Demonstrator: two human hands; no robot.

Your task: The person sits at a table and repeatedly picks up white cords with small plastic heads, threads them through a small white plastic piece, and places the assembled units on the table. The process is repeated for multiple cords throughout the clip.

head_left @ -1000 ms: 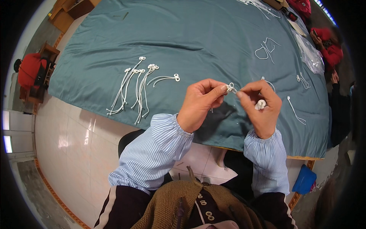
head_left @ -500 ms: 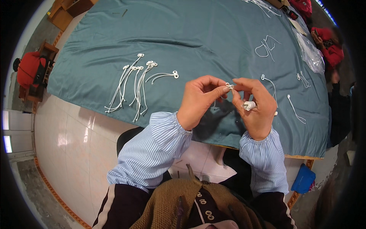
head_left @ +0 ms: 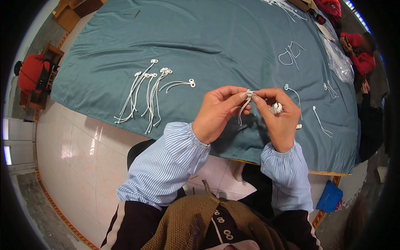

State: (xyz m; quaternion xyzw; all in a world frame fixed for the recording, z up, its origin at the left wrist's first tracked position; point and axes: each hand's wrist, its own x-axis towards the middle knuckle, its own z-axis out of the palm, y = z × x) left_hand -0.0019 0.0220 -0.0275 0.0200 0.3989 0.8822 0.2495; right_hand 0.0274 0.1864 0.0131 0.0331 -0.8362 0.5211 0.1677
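Between the fingertips of both hands is a small white cord knot [head_left: 250, 93], with two loose cord ends hanging below it. My left hand [head_left: 218, 110] is closed, pinching the knot from the left with thumb and forefinger. From the right, my right hand [head_left: 278, 125] pinches it too. Tucked in my right hand's curled fingers is a white-wrapped, stick-like thing [head_left: 276, 108]; its other end shows past the hand's outer edge. On the cloth left of my hands lies a finished-looking knot with two tails [head_left: 191, 83]. Farther left, several similar knotted cords [head_left: 153, 93] lie in a group.
Blue-green cloth [head_left: 200, 46] with wrinkles covers the table. To the right lie more knotted cords [head_left: 331, 89] and a loose, untied cord [head_left: 291, 56]. Clear plastic bags [head_left: 341, 64] sit at the right edge. People in red [head_left: 361, 54] are beyond it; a blue bag [head_left: 329, 196] is below.
The knot has been turned between my fingertips, so its two cord ends now hang toward me. My right hand has shifted slightly, and the stick-like thing in it has tilted.
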